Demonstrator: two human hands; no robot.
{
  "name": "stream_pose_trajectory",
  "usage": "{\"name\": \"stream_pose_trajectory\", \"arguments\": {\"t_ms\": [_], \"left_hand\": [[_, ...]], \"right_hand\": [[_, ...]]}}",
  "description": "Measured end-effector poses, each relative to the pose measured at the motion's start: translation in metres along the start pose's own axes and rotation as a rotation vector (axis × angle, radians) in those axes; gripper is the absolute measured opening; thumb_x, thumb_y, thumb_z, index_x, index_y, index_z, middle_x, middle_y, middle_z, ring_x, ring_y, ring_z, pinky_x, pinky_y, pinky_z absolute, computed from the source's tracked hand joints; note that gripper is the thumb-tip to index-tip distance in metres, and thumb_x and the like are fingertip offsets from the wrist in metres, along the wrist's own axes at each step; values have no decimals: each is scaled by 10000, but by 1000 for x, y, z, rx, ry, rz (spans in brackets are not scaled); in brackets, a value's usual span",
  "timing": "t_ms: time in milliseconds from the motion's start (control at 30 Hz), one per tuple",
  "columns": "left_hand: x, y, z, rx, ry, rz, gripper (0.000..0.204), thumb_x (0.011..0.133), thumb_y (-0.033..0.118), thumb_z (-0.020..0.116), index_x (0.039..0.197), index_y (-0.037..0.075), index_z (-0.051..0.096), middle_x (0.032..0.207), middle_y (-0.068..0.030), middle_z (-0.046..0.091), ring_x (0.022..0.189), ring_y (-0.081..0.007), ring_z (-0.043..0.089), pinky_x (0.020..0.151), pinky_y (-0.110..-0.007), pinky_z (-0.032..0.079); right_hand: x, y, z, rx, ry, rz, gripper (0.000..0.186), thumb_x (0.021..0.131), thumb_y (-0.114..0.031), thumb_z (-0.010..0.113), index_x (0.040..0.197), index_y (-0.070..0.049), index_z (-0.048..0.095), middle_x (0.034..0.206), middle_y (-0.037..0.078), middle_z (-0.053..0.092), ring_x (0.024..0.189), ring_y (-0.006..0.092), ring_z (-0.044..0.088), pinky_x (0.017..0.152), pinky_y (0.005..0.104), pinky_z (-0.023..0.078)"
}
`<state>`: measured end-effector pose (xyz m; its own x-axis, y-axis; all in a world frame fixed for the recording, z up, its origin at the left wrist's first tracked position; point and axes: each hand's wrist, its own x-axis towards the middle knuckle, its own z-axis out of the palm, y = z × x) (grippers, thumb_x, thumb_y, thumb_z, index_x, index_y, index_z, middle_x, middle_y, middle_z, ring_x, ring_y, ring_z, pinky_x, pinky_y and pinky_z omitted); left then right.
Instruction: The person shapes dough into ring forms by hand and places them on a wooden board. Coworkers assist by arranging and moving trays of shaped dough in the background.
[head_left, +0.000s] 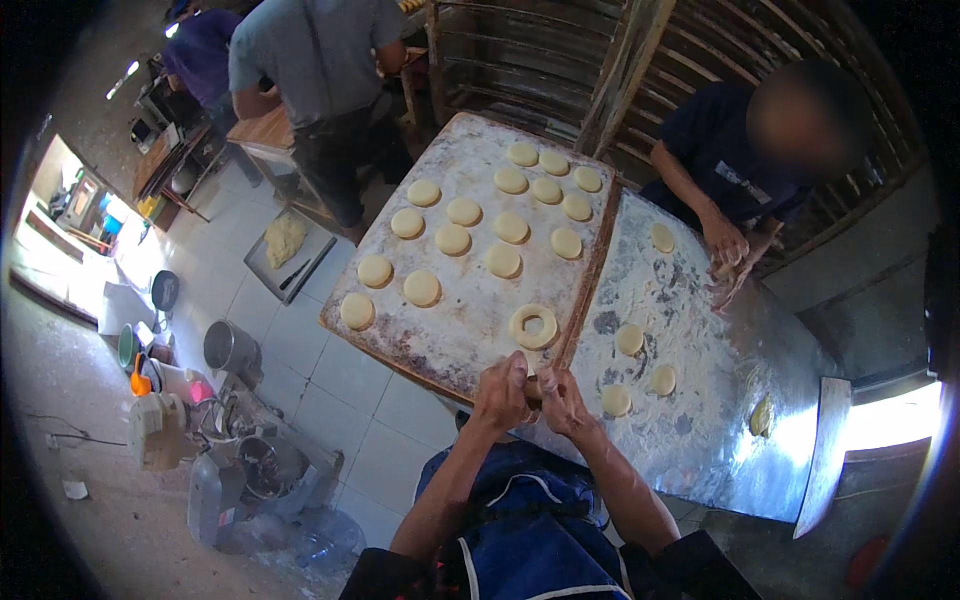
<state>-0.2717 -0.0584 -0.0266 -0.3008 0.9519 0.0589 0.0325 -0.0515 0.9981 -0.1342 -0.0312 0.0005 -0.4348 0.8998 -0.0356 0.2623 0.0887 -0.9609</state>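
Observation:
Close to my body, at the near edge of the floured board [480, 305], my two hands are together. Between them is a small brown, rounded thing [534, 391], mostly covered by fingers, whose kind I cannot make out. My left hand [502, 392] is closed at its left side. From the right, my right hand [563, 402] closes on it too. Just beyond my fingers a dough ring [517, 328] with a hole through it lies flat. Several round dough pieces [422, 288] without holes are spread over the board.
A floured metal table [690, 440] adjoins on the right, with several dough rounds [629, 339] and a long blade [825, 455]. There a co-worker's hands [728, 250] handle dough. A tray with dough [285, 240] is on the floor, and a mixer [262, 480] stands lower left.

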Motion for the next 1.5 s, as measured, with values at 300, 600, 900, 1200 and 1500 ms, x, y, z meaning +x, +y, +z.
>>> {"name": "stream_pose_trajectory", "arguments": {"t_ms": [300,600,900,1200,1500], "left_hand": [[9,-10,-55,-428,59,15,329,993,316,418,760,85,437,661,4,351,600,-116,402,577,-296,378],[39,-13,-104,573,453,-42,257,966,253,524,879,15,564,735,-125,579,707,-249,552,657,-399,439],[24,-18,-110,824,291,38,240,843,210,729,978,20,672,893,-139,643,883,-307,608,797,-440,458],[18,19,-4,657,285,318,233,844,135,659,1048,27,630,914,-160,654,893,-374,608,853,-463,451],[-38,21,159,-28,-402,-248,328,918,84,667,1209,-52,597,1058,-147,691,1002,-163,646,812,-310,541]], "right_hand": [[25,-24,47,301,-19,-35,441,960,-374,521,813,33,600,712,92,556,644,178,484,591,364,415],[57,-50,54,-408,86,-69,629,761,-228,792,1286,0,530,1139,189,609,1022,275,618,916,418,489],[-34,25,-93,-604,310,321,545,824,-151,712,1327,-52,528,1126,227,594,1138,392,536,986,474,411],[-59,86,-147,-775,143,165,311,767,-239,755,1005,-73,643,975,177,622,1016,372,570,905,489,440],[-89,67,-163,495,370,223,439,791,3,749,1090,-44,432,880,82,634,817,105,618,668,267,504]]}}
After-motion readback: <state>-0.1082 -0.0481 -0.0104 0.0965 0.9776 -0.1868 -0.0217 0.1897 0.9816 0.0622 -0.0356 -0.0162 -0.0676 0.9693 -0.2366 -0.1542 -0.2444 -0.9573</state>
